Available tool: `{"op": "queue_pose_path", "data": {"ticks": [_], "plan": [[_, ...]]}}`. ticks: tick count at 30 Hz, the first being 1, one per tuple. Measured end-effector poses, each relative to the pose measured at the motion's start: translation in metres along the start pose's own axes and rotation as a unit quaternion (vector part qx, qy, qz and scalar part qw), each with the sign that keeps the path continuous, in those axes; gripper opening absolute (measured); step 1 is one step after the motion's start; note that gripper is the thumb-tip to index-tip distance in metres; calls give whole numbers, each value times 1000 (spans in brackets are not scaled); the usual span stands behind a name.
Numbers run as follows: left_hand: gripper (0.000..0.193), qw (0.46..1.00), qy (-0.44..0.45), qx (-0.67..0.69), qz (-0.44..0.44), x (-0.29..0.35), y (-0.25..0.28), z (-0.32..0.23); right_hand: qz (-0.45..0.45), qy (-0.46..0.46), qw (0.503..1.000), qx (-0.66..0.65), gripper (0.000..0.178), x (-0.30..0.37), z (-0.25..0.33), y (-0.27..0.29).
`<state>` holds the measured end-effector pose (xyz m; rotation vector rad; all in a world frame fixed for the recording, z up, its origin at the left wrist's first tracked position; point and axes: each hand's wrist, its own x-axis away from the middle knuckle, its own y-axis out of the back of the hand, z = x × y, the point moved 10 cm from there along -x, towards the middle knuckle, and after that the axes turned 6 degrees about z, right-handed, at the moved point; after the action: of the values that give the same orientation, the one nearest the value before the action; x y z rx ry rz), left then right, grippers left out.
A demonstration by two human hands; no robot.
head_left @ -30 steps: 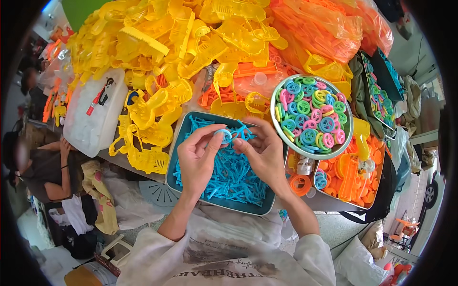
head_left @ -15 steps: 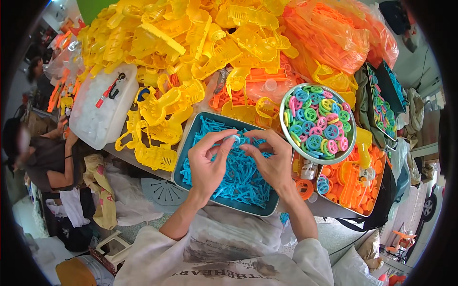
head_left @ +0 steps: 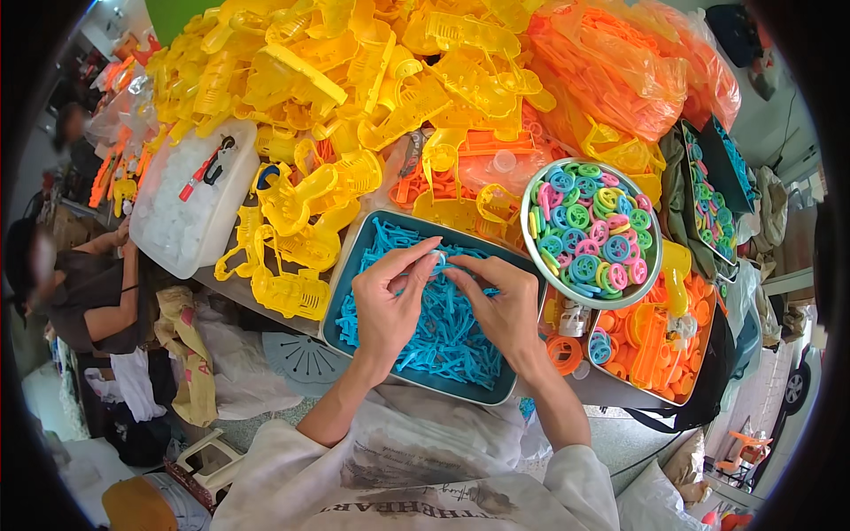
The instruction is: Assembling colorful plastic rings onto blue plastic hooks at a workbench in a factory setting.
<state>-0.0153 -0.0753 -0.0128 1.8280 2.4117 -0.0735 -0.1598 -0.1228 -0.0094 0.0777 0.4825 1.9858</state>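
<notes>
Over a dark teal tray filled with thin blue plastic parts, my two hands meet at their fingertips. Thumb and index finger of my left hand pinch a small light-blue round piece. From the other side, my right hand closes its thumb and forefinger against the same piece. Fingers cover most of it, so its exact shape and any second part joined to it are hidden. To the right of my right hand stands a round metal bowl of small colourful toy wheels.
Yellow plastic shells pile up behind the tray, beside orange parts in clear bags. A white translucent tub stands left, with a red-handled tool on it. Orange parts fill another tray at right. A co-worker sits at far left.
My fingertips have drawn closer together around the small piece, and my right fingers now hide the blue bit that showed between them. The trays and bowl have stayed in place.
</notes>
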Motion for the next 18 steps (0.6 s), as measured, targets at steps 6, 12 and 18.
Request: {"op": "queue_pose_path", "data": {"ticks": [6,12,18], "plan": [[25,998,6,-59,-4,0,5,3,-5,56,995,83,19,-2,6,-1],[27,997,46,53,42,-1,0,14,-20,160,968,191,16,2,18,-1],[26,999,27,0,18,1,0,12,-23,213,954,212,12,7,27,-5]]}}
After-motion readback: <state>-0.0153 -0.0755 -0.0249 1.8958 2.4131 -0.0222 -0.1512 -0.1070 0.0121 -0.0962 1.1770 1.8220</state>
